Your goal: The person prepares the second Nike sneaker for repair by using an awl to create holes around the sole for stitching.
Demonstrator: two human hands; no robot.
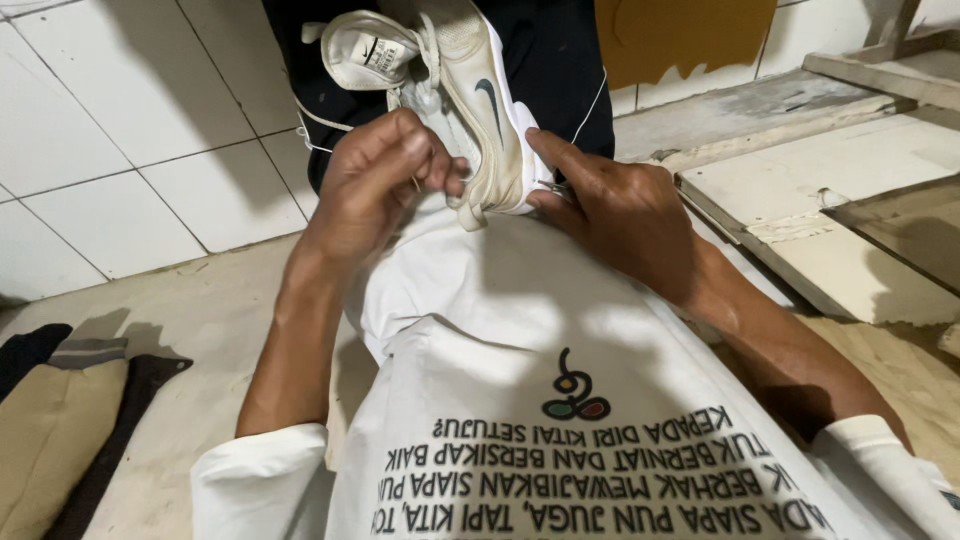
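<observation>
white sneaker [470, 90]: held over the lap against a white printed shirt [520, 330], long axis running up and away, tongue with its small rectangular label at top left. left hand [375, 180] pinches at the lace area, fingers pressed together; right hand [620, 215] clasps the sole edge. pale slabs [830, 190] lie right, folded tan garment [50, 430] lower left.

White tiled wall [130, 130] rises at left above a pale, dusty floor [190, 330]. A folded tan-and-black garment [60, 430] lies at lower left. Flat boards [850, 200] lie at right, an orange-brown panel [680, 35] behind them.
</observation>
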